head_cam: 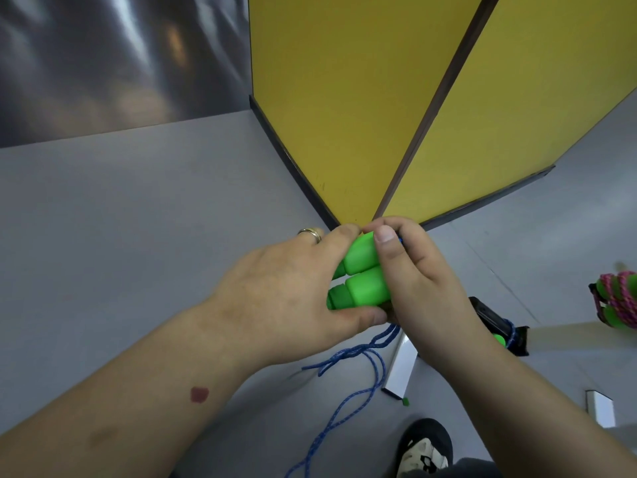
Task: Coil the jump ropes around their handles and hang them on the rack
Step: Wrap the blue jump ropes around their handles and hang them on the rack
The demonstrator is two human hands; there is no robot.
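Note:
Two bright green jump-rope handles [363, 279] lie side by side between my hands, held in front of me above the floor. My left hand [289, 291] cups them from the left, thumb under the lower handle. My right hand [413, 270] grips them from the right, thumb pressed on top. Their blue rope [348, 391] hangs loose from under my hands and trails down toward the floor. At the right edge a pink rope coiled on green handles [617, 301] hangs on a black rack [496, 322], where a blue-roped green handle [505, 339] also sits.
Yellow partition panels [344, 98] with dark edges stand straight ahead on the grey floor [138, 219]. White rack legs [401, 367] stand below my right hand. A foot in a black and white shoe [425, 450] is at the bottom.

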